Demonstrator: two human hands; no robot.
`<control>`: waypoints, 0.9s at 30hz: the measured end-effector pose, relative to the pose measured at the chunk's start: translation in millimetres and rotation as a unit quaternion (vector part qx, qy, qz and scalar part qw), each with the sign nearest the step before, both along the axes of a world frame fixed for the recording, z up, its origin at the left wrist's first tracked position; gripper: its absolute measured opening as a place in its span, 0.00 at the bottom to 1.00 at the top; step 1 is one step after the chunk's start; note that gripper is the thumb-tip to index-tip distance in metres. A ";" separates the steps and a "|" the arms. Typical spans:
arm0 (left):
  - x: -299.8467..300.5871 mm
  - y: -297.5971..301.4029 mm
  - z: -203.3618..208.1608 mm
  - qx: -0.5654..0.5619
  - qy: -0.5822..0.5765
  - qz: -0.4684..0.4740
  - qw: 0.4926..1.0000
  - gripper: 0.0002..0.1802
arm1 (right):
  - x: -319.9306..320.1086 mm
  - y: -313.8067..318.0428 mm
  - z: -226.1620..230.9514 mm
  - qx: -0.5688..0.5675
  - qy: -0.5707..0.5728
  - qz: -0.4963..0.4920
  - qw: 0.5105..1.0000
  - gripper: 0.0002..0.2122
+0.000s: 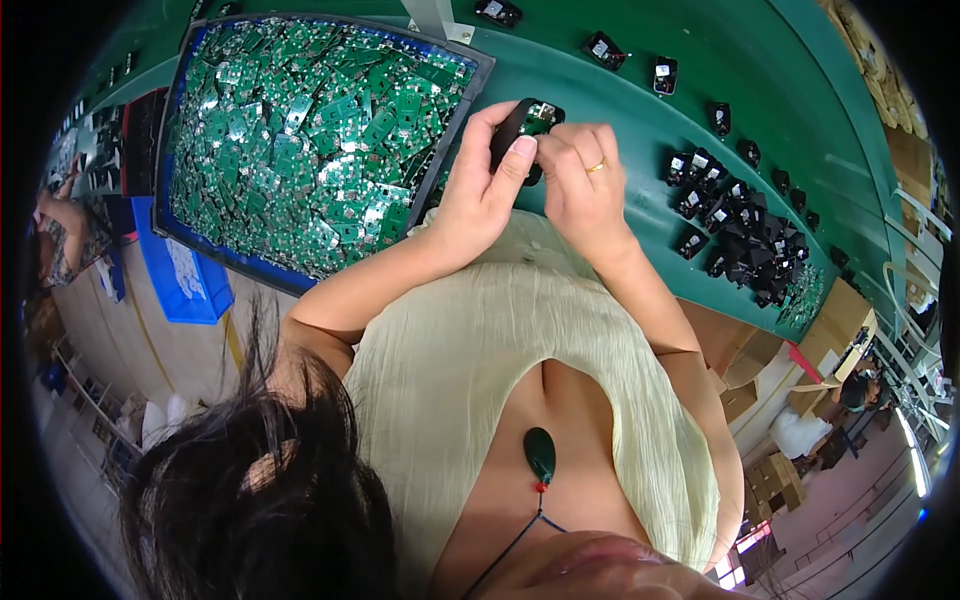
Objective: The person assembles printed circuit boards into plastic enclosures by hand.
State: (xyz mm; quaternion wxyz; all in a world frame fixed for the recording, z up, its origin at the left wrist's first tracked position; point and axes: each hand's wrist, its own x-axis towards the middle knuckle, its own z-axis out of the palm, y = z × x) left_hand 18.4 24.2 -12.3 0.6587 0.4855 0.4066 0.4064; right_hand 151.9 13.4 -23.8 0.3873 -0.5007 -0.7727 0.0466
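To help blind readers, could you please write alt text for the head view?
A left hand holds a black casing with a green circuit board inside, the right hand touching it. A tray of boards lies left, a casing pile right.

Left hand [485, 185] and right hand [585, 185] close together

Both bare arms bend at the elbows. The left forearm [385, 283] slants up and rightward, the right forearm [652, 292] up and leftward. The left hand is closed in a grip, its thumb [510, 170] stretched toward the right hand, its index finger [488, 119] arched. The right hand's fingers [592, 142] curl inward, back of the hand showing; its thumb is mostly hidden.
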 end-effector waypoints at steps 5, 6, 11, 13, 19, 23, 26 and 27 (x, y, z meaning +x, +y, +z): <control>5.8 15.9 -21.5 -0.099 -0.079 0.031 0.991 0.15 | -1.9 -1.7 -10.9 -0.168 0.269 -0.040 0.948 0.18; 7.1 18.8 -25.6 -0.120 -0.099 0.031 0.987 0.15 | -4.5 -3.0 -12.1 -0.285 0.450 -0.036 0.846 0.20; 23.6 32.3 -42.6 -0.078 -0.060 0.071 0.993 0.13 | 0.1 12.8 -22.2 -0.368 0.563 -0.028 0.740 0.20; 32.7 36.8 -47.6 -0.063 -0.052 0.076 0.994 0.13 | -0.3 20.0 -26.0 -0.371 0.593 -0.041 0.714 0.20; 55.3 73.1 -85.3 0.055 0.049 0.083 0.994 0.13 | 13.5 54.4 -62.9 -0.334 0.602 -0.075 0.722 0.19; 66.3 124.2 -122.9 0.234 0.278 0.028 0.931 0.20 | 35.6 97.2 -99.7 -0.306 0.581 -0.119 0.745 0.20; 66.5 169.0 -127.1 0.397 0.411 0.083 0.816 0.20 | 64.6 143.5 -126.5 -0.307 0.424 -0.134 0.841 0.20; 64.0 183.1 -134.7 0.382 0.495 0.102 0.774 0.20 | 67.0 158.3 -131.7 -0.293 0.285 -0.129 0.903 0.20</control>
